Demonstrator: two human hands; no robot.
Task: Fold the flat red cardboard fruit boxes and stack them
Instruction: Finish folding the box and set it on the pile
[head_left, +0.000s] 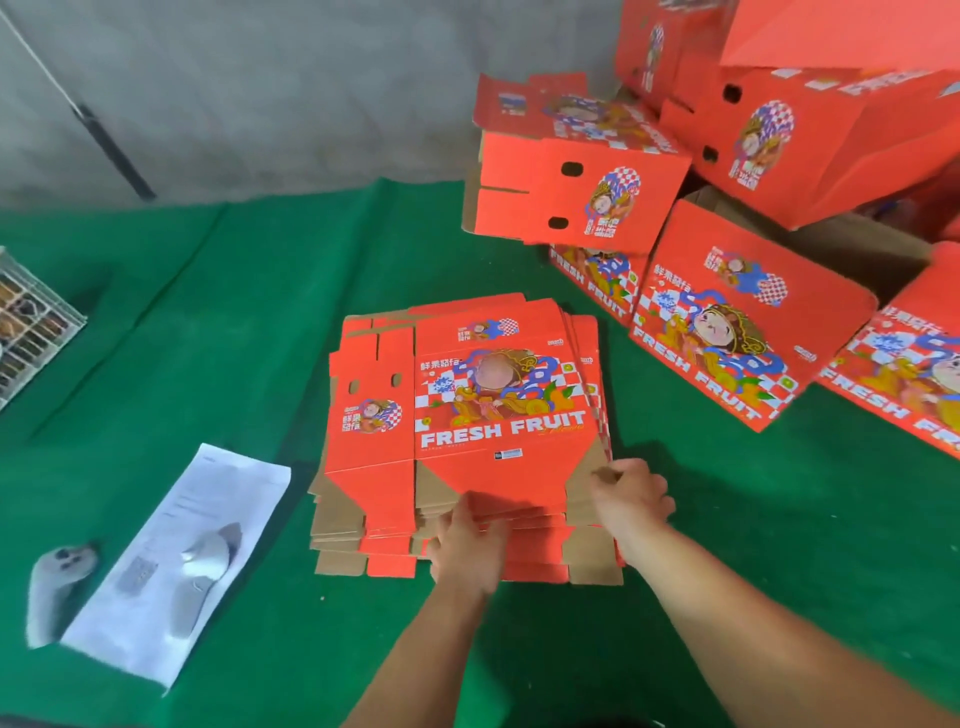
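Note:
A pile of flat red cardboard fruit boxes (467, 415) printed "FRESH FRUIT" lies on the green cloth in the middle of the head view. My left hand (465, 551) grips the near flap of the top flat box at the pile's front edge. My right hand (631, 499) pinches the brown flap at the pile's near right corner. Folded red boxes (582, 176) are stacked at the back right, and more folded boxes (737, 312) lean in a row on the floor beside them.
The green cloth (208, 312) covers the floor up to a grey wall. A white printed sheet (182, 561) and a grey-white object (57, 587) lie at the near left. A wire-mesh tray (31, 332) sits at the left edge. A dark rod (111, 150) leans on the wall.

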